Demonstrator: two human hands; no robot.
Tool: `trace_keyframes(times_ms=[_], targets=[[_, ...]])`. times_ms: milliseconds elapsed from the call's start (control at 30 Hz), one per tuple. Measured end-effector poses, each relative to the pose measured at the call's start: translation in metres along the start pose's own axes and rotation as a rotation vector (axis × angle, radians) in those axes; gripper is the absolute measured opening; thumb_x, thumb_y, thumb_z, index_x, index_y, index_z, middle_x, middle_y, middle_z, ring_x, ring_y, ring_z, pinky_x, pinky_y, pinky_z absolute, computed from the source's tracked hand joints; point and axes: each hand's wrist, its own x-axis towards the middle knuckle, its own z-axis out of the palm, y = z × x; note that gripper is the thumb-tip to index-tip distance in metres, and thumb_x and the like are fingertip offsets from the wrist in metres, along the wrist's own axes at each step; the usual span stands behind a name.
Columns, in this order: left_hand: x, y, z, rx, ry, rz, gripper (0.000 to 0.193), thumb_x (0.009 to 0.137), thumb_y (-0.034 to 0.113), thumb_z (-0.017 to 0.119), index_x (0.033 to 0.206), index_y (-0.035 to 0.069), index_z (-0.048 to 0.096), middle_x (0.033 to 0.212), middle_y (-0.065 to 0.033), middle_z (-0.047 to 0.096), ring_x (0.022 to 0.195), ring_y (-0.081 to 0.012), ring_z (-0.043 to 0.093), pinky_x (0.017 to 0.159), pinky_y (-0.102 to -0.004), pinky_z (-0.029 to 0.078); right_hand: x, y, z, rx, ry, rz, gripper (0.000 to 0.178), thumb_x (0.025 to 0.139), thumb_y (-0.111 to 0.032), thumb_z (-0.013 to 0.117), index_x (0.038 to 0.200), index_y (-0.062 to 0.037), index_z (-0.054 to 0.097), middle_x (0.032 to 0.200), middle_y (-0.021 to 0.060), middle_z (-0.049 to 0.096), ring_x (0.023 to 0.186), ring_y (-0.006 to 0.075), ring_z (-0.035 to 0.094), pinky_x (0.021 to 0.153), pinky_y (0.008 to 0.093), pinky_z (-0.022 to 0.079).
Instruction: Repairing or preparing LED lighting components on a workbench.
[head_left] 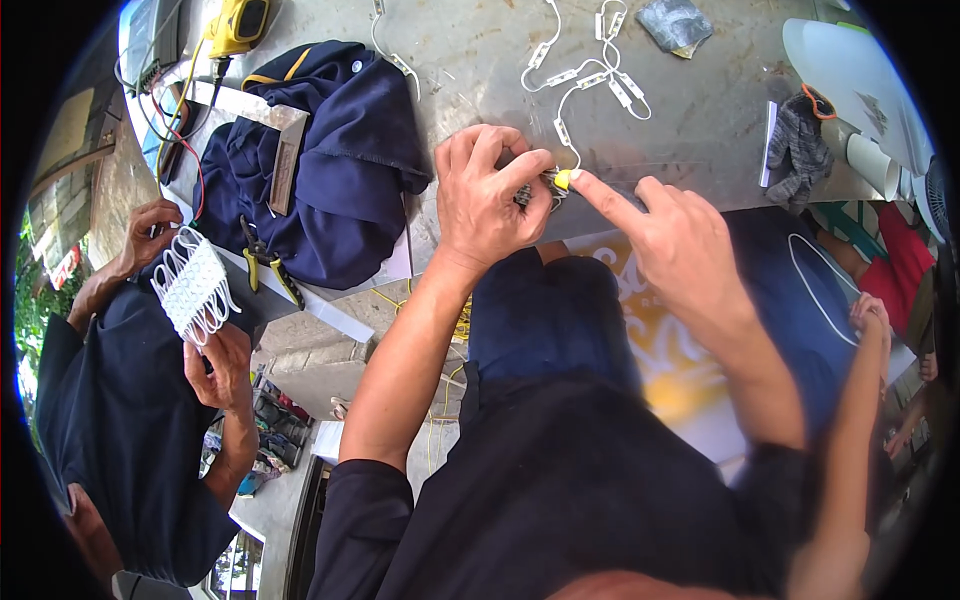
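My left hand [492, 190] is closed around a small greyish bundle [545, 187], partly hidden by the fingers. It looks like stacked LED modules. A white wire joins it to a string of white LED modules [592, 78] lying on the metal table [470, 95]. A small yellow piece [562, 179] sits at the bundle's right end. The index finger of my right hand [680, 235] is stretched out, its tip touching that yellow piece. The other right fingers are loosely bent, with nothing visible in them.
Dark blue cloth [345, 160], a metal bar [288, 165] and yellow-handled pliers [262, 265] lie left. A co-worker's hands [215, 365] hold a white looped bundle [192, 285]. A yellow power tool [238, 25] is far left; a grey glove [800, 150] lies right. Another person's arm [850, 430] is close at right.
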Motion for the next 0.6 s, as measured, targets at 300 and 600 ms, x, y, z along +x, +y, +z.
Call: trace_keyframes(times_ms=[300, 600], targets=[[-0.0006, -0.0011, 0.0008, 0.034, -0.001, -0.005, 0.029, 0.066, 0.012, 0.078, 0.094, 0.020, 0.078, 0.099, 0.0001, 0.061, 0.104, -0.0263, 0.057, 0.092, -0.0408, 0.040, 0.0025, -0.0045, -0.0022, -0.024, -0.002, 0.013, 0.063, 0.091, -0.011, 0.068, 0.151, -0.0303, 0.061, 0.084, 0.0070, 0.058, 0.076, 0.0247, 0.067, 0.072, 0.0375, 0.054], [-0.0023, -0.0018, 0.0008, 0.060, 0.000, 0.002, 0.028, 0.066, 0.013, 0.077, 0.093, 0.021, 0.078, 0.099, 0.0012, 0.061, 0.103, -0.0264, 0.056, 0.090, -0.0402, 0.040, 0.0014, -0.0024, -0.0002, -0.022, 0.030, -0.007, 0.078, 0.081, -0.002, 0.065, 0.153, -0.0318, 0.059, 0.082, 0.0072, 0.052, 0.067, 0.0267, 0.059, 0.064, 0.0409, 0.051]])
